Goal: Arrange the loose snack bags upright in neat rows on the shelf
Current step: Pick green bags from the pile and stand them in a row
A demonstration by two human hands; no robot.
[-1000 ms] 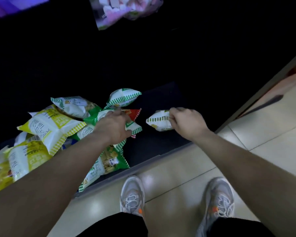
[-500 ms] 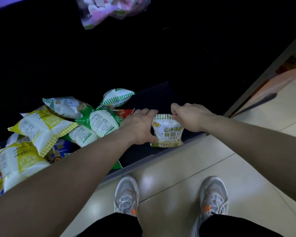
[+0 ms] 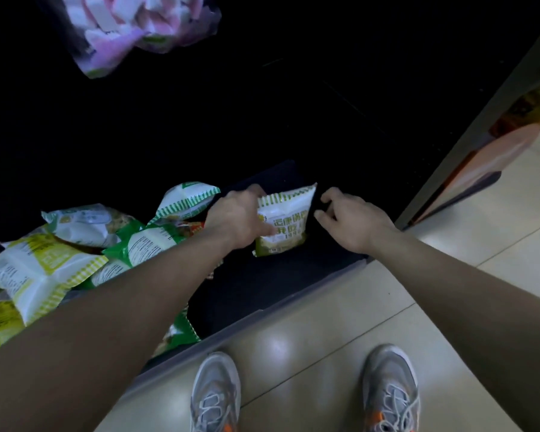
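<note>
Left hand still pinched the upright green snack bag; right hand had released, fingers apparently spread.

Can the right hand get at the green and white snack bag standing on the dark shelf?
Probably yes: the right hand hovers open just beside the green and white snack bag, nothing between them.

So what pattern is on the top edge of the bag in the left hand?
Green and white stripes along the top edge of the bag, seen in the head view.
</note>
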